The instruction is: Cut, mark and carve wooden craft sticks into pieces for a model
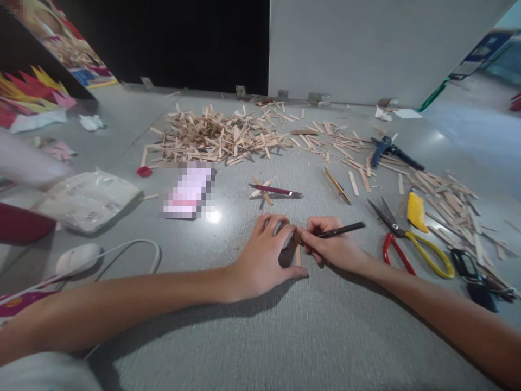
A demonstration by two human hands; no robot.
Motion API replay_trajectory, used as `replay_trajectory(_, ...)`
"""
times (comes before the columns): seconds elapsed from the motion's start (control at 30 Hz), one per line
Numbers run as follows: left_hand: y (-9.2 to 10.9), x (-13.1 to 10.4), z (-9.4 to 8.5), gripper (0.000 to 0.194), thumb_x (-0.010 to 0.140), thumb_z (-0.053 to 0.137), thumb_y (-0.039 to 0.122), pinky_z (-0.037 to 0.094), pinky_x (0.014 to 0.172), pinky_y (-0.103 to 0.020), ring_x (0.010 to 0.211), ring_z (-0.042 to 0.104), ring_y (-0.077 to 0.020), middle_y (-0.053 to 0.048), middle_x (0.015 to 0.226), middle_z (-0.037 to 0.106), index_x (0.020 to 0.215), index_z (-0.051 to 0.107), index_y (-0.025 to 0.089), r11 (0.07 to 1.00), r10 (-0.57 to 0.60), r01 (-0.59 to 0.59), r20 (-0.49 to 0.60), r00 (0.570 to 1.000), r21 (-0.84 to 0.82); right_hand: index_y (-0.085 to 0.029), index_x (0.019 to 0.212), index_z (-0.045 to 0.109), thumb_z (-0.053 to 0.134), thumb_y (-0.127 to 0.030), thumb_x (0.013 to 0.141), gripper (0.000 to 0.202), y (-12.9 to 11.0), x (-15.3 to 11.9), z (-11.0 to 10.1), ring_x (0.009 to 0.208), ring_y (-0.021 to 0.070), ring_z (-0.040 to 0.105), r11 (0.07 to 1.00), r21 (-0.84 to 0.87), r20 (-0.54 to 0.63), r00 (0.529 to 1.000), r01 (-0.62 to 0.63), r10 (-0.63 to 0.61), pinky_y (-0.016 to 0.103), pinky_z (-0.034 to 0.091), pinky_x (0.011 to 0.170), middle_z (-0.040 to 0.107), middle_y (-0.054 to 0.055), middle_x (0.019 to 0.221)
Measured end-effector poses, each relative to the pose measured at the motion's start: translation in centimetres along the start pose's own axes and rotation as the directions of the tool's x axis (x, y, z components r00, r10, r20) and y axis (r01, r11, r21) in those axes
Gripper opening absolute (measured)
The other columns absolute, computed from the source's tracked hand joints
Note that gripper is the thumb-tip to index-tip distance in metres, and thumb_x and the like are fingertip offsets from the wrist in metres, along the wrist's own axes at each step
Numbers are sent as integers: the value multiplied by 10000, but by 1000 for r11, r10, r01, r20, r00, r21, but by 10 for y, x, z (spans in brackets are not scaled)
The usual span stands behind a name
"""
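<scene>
A short wooden stick (298, 254) lies upright in the view on the grey table, between my hands. My left hand (271, 255) is curved around its left side, fingertips at the stick's far end and thumb near its close end. My right hand (330, 241) is closed around a dark pen (344, 229), whose tip is hidden by the fingers at the stick's far end. Just beyond my hands, a dark red pen-like tool (277, 190) rests across a few crossed sticks (266, 196).
A large heap of sticks (220, 133) spreads behind. Scissors (427, 250), a yellow cutter (415, 212), pliers (386, 152) and more sticks (456, 206) lie right. A phone (189, 191), plastic bag (87, 198) and white mouse (79, 259) with cable lie left.
</scene>
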State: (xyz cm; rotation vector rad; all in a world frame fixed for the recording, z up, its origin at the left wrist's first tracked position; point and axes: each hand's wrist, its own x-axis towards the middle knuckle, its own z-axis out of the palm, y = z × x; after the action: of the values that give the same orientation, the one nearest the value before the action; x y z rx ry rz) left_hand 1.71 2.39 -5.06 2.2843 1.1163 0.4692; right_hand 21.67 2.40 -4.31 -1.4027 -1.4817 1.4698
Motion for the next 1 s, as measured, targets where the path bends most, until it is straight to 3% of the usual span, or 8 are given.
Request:
replay_trajectory(0.33,1,5,0,838,611,1029,562,450,1161,-661,1387,449,-451,-155,1414,564,1265,648,203,998,-59,58,23,998,10,-232,611,533,794,-604,836,507,-1,1,1,322,73,461,1000,-16,-19,1000,2,-3,187,313,296,570,-48,473)
replay_trajectory(1.0,0,5,-1,818,607,1031,545,427,1176,-675,1416,430,-462,-147,1422,562,1246,637,222,997,-79,80,24,997,-19,-228,605,531,799,-604,838,517,2,1,1,321,76,466,1000,-5,-8,1000,20,-20,185,314,306,566,-50,468)
